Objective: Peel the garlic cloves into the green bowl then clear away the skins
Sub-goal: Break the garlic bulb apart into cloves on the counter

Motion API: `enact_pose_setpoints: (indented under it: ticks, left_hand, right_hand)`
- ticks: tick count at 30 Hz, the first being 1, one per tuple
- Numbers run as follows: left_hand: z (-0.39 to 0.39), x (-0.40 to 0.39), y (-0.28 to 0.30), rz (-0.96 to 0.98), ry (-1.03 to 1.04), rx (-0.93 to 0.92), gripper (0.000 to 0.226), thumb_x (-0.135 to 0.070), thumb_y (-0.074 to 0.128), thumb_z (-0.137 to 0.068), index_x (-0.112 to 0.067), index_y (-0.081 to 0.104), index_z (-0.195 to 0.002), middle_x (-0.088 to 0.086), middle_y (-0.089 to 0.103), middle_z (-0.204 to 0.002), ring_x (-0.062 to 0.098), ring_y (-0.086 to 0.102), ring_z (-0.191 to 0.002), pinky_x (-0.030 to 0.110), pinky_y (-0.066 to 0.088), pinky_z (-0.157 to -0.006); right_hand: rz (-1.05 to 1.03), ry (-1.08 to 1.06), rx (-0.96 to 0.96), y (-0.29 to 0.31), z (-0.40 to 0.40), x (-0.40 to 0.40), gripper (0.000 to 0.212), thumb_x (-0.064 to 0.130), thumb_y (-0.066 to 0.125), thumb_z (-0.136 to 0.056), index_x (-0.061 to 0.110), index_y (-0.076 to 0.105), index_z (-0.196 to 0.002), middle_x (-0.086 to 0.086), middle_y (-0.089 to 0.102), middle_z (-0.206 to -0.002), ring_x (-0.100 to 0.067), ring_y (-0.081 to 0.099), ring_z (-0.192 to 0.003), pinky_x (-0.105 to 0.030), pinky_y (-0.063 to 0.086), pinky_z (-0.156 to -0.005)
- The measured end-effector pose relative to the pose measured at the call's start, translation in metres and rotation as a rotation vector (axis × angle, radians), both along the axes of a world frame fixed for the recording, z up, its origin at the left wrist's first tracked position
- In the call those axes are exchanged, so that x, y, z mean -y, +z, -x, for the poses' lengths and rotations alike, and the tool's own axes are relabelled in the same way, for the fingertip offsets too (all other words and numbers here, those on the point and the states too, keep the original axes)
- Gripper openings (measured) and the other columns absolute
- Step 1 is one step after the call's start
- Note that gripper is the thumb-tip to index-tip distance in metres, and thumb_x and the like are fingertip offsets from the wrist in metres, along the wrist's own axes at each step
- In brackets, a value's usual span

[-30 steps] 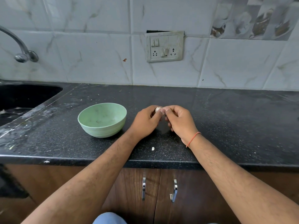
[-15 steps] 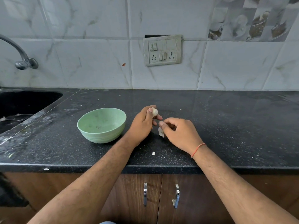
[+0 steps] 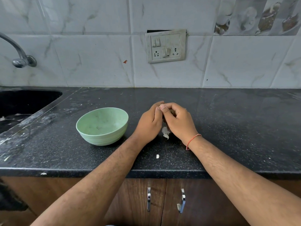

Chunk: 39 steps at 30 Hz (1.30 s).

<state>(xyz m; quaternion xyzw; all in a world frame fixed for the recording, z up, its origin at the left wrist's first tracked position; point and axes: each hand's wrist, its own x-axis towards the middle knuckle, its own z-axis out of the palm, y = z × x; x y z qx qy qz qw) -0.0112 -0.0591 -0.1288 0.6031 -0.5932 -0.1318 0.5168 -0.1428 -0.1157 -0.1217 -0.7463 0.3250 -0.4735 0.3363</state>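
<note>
The green bowl (image 3: 102, 126) stands on the black counter, left of my hands. My left hand (image 3: 150, 123) and my right hand (image 3: 178, 121) meet fingertip to fingertip above the counter, both pinching a garlic clove (image 3: 158, 107), of which only a white sliver shows between the fingers. A crumpled piece of white garlic skin (image 3: 165, 132) lies on the counter just below and between my hands. A smaller skin flake (image 3: 157, 156) lies nearer the front edge.
A dark sink (image 3: 19, 105) is set into the counter (image 3: 236, 128) at the far left, with a tap (image 3: 21, 59) above it. A switch and socket plate (image 3: 165, 45) hangs on the tiled wall. Cupboard doors with metal handles (image 3: 182, 201) sit below the counter edge.
My right hand dropped a piece of skin on the counter, then came back up to the clove that my left hand holds. The camera tilted slightly.
</note>
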Motion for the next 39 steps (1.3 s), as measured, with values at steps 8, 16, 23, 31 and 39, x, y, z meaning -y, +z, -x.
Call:
enact_pose_setpoints:
  ticks: [8, 16, 23, 31, 39]
  left_hand:
    - [0.005, 0.008, -0.003, -0.028, 0.233, 0.136, 0.039, -0.046, 0.032, -0.111, -0.024, 0.049, -0.083, -0.004, 0.062, -0.077, 0.014, 0.058, -0.072, 0.033, 0.036, -0.06]
    - [0.0, 0.013, -0.003, -0.045, 0.202, 0.142, 0.052, -0.056, 0.026, -0.109, -0.02, 0.059, -0.091, -0.004, 0.067, -0.081, 0.014, 0.064, -0.076, 0.036, 0.051, -0.068]
    - [-0.002, 0.02, -0.002, -0.215, 0.212, 0.287, 0.049, -0.048, 0.022, -0.114, -0.017, 0.059, -0.103, -0.002, 0.062, -0.086, 0.014, 0.058, -0.076, 0.033, 0.04, -0.063]
    - [-0.005, 0.027, -0.002, -0.234, 0.236, 0.457, 0.047, -0.04, 0.021, -0.116, -0.012, 0.058, -0.11, 0.0, 0.058, -0.085, 0.019, 0.056, -0.073, 0.034, 0.04, -0.067]
    - [-0.002, 0.021, -0.001, -0.174, 0.21, 0.292, 0.049, -0.044, 0.022, -0.115, -0.018, 0.06, -0.099, -0.004, 0.065, -0.086, 0.016, 0.065, -0.079, 0.034, 0.044, -0.064]
  right_hand:
    - [0.173, -0.042, -0.082, -0.001, -0.002, 0.005, 0.023, 0.037, 0.054, -0.111, 0.027, 0.075, -0.111, 0.016, 0.077, -0.1, -0.001, 0.072, -0.094, -0.023, 0.057, -0.081]
    - [0.181, -0.071, -0.197, 0.001, -0.009, 0.005, 0.033, 0.032, 0.041, -0.114, 0.019, 0.071, -0.12, 0.014, 0.069, -0.087, 0.0, 0.065, -0.08, -0.012, 0.045, -0.07]
    - [0.175, -0.069, -0.313, 0.004, -0.01, 0.001, 0.036, 0.024, 0.034, -0.115, 0.02, 0.065, -0.098, 0.008, 0.07, -0.087, -0.006, 0.066, -0.084, -0.033, 0.053, -0.078]
    - [0.11, -0.087, -0.331, 0.006, -0.012, 0.003, 0.038, 0.023, 0.033, -0.115, 0.021, 0.066, -0.097, 0.009, 0.069, -0.083, -0.004, 0.065, -0.082, -0.031, 0.05, -0.08]
    - [-0.073, 0.009, -0.097, 0.005, -0.019, 0.002, 0.05, 0.057, 0.044, -0.109, 0.026, 0.058, -0.073, 0.01, 0.068, -0.074, -0.007, 0.067, -0.079, -0.021, 0.05, -0.072]
